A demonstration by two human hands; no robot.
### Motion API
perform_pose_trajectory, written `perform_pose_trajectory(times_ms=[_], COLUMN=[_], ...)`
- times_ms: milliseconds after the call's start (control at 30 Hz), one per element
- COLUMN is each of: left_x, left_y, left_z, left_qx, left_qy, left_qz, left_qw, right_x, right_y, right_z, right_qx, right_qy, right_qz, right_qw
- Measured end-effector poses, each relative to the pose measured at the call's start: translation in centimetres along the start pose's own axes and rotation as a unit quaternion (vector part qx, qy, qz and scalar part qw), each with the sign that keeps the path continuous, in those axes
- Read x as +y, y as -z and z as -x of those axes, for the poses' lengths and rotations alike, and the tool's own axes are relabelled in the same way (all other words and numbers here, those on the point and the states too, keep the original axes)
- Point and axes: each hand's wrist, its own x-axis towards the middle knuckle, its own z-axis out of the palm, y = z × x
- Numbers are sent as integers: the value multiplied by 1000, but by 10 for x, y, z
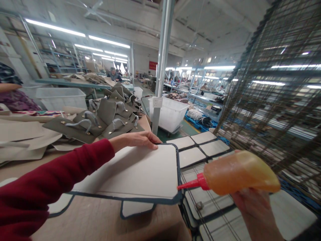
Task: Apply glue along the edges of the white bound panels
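While my left hand (140, 139) holds the white panel (145, 174) at its far edge, my right hand (250, 197) grips the squeeze bottle (240, 174) at the panel's near right corner. Left fingers: closed over the far rim, thumb lying on the pale face. Right fingers: wrapped around the bottle from below, largely hidden behind it. The bottle, filled with amber liquid, lies nearly level, its red nozzle (192, 183) directed leftward. The nozzle tip meets the panel's dark blue border in my head view; whether it touches or hovers, I cannot tell.

The panel is held slightly tilted above the brown bench (82, 221), partly covering a second panel (137, 208) of similar edging. I cannot tell whether the two touch. To the right, further bordered panels (193, 157) lie in rows beside a tall wire rack (283, 83). To the left, loose pale sheets (22, 130) adjoin a heap of grey-olive pieces with handles (105, 117). Beyond the panel I see a metal post (162, 67) and, just behind it, a white bin (170, 113). A co-worker (11, 88) appears at the left margin, partly cut off.
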Motion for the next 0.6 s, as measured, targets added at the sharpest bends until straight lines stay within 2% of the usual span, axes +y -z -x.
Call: perform_pose_trajectory(times_ms=[267, 600], left_x=[-5, -16], left_y=[6, 13], left_z=[3, 6], left_qx=[29, 115], left_qy=[15, 34], left_qz=[18, 54], left_qw=[999, 991], right_x=[2, 7], right_y=[-4, -9], right_z=[2, 3], right_qx=[41, 111], right_qy=[-15, 69], right_qz=[-6, -34], right_qw=[999, 991])
